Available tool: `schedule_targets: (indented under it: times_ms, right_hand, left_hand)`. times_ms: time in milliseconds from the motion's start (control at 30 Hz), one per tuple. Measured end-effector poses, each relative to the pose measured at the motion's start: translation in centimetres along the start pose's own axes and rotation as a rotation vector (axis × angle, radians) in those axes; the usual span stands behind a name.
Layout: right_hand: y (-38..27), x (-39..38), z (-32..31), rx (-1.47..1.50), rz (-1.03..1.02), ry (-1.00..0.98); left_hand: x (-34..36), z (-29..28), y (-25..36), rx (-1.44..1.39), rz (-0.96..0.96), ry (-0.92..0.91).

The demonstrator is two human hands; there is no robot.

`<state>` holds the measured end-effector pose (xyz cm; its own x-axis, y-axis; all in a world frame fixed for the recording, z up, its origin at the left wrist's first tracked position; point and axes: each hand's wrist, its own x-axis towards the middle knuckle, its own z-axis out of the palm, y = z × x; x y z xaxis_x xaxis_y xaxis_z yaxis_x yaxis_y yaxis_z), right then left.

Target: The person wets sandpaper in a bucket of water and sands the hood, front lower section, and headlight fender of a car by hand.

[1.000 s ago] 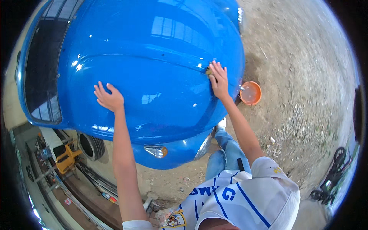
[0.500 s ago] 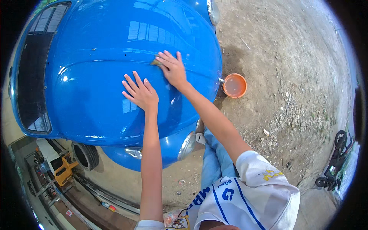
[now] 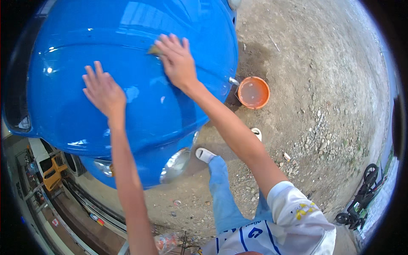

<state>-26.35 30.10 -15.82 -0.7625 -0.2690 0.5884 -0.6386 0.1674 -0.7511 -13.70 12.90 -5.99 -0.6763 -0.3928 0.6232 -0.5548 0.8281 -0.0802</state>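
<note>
The rounded blue front lid (image 3: 204,29) of a car fills the upper left, glossy with reflections, a shallow ridge crossing it. My left hand (image 3: 106,93) is spread open over the lid, fingers pointing away from me, slightly blurred, nothing in it. To its right and farther from me, my right hand (image 3: 178,66) presses a small yellowish pad (image 3: 153,50) on the lid near the ridge, its fingers partly covering the pad. An orange bucket (image 3: 253,92) of cloudy liquid stands on the ground beside the car's front edge.
Dirt and gravel ground (image 3: 318,85) lies to the right, with a black wheeled item (image 3: 357,204) at the lower right. A tyre, a yellow plastic object (image 3: 55,172) and metal rails crowd the lower left. My feet, in white slides (image 3: 204,154), stand by the headlight (image 3: 176,163).
My right hand has slid left along the lid with the pad, away from the front edge. My left hand moved right, then back left. The view has shifted and both slides now show.
</note>
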Motion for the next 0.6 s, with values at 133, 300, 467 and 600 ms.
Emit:
schedule_targets:
  times_ms: [133, 300, 467, 600]
  right_hand:
    - [3.9, -3.0, -2.0, 0.030, -0.114, -0.068]
    - [13.3, -13.7, -10.1, 0.043, 0.314, -0.135]
    - [16.5, -15.4, -10.2, 0.030, 0.400, -0.129]
    - [14.5, -9.2, -7.0, 0.167, -0.141, -0.078]
  left_hand:
    - [-5.5, -0.4, 5.1, 0.105, -0.035, -0.039]
    - [-14.2, 1.2, 12.5, 0.262, 0.063, -0.099]
    - [-14.8, 2.1, 12.7, 0.238, 0.028, -0.021]
    - [-14.8, 2.0, 13.0, 0.189, -0.008, 0.054]
